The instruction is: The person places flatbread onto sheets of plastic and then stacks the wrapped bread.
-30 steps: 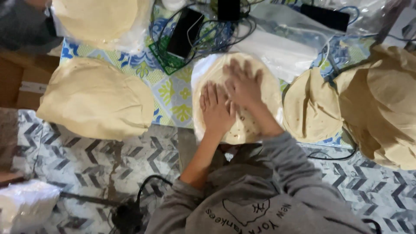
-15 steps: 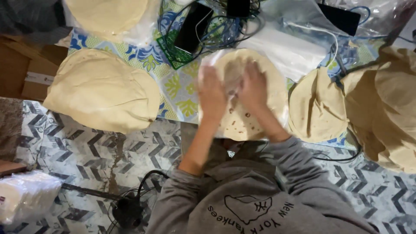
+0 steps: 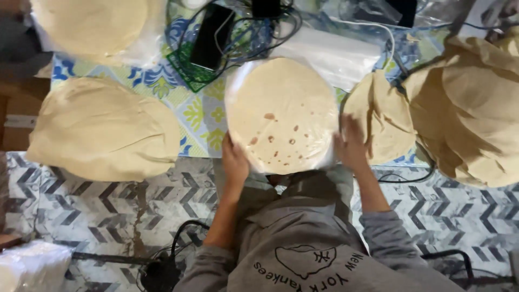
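A round pale flatbread (image 3: 281, 111) with brown spots lies in front of me, wrapped in clear plastic, on a patterned cloth (image 3: 203, 116). My left hand (image 3: 235, 162) grips its lower left edge. My right hand (image 3: 350, 146) holds its right edge, fingers curled over the plastic. Both grey sleeves are pushed up my forearms.
More flatbread lies in piles at the left (image 3: 102, 130), top left (image 3: 92, 21), right (image 3: 378, 119) and far right (image 3: 476, 108). A black phone (image 3: 211, 35) and tangled cables (image 3: 259, 32) lie behind. A white bag (image 3: 32, 267) and a black cable (image 3: 162, 265) lie on the chevron floor.
Both hands were pressing together on top of the flatbread. They have moved apart to its left and right edges and now hold it there.
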